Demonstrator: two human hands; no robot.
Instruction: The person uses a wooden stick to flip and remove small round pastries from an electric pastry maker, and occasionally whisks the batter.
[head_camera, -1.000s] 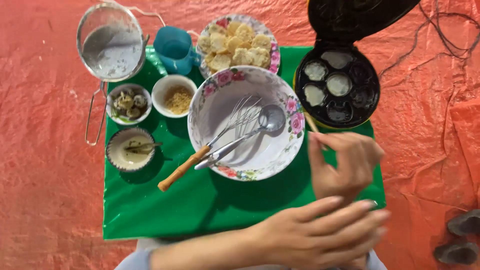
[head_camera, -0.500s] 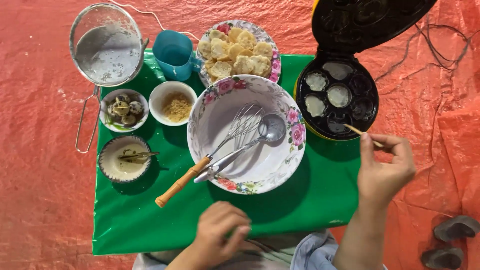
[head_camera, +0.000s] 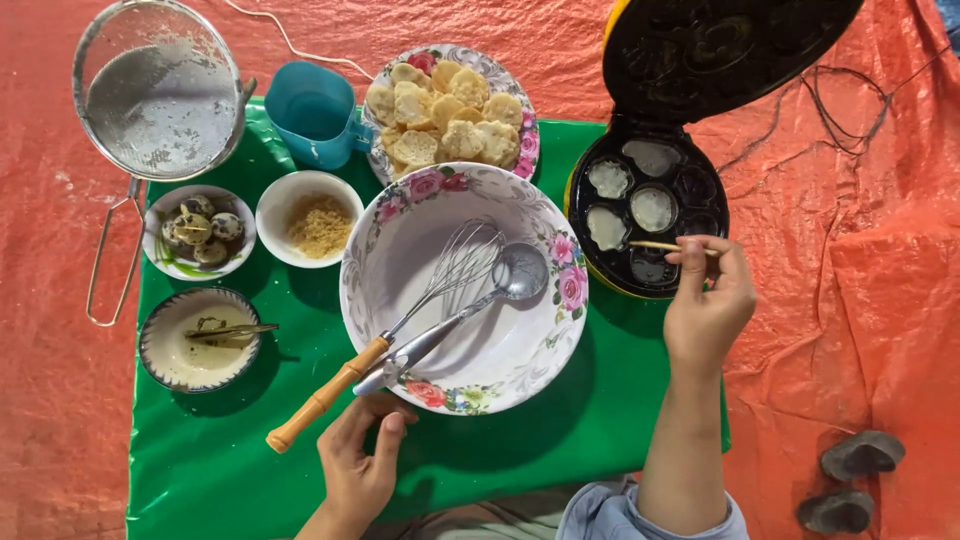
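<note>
The right hand (head_camera: 708, 300) pinched a thin wooden stick (head_camera: 668, 246), its tip over the open black cake maker (head_camera: 646, 215). The left hand (head_camera: 362, 462), fingers loosely curled and empty, touched the ladle (head_camera: 470, 310) handle at the floral bowl (head_camera: 462, 290) rim, beside the whisk (head_camera: 400, 330).

Maker lid (head_camera: 730, 50) cut off at top edge; stick (head_camera: 665, 245) end hidden behind fingers (head_camera: 695, 262).
</note>
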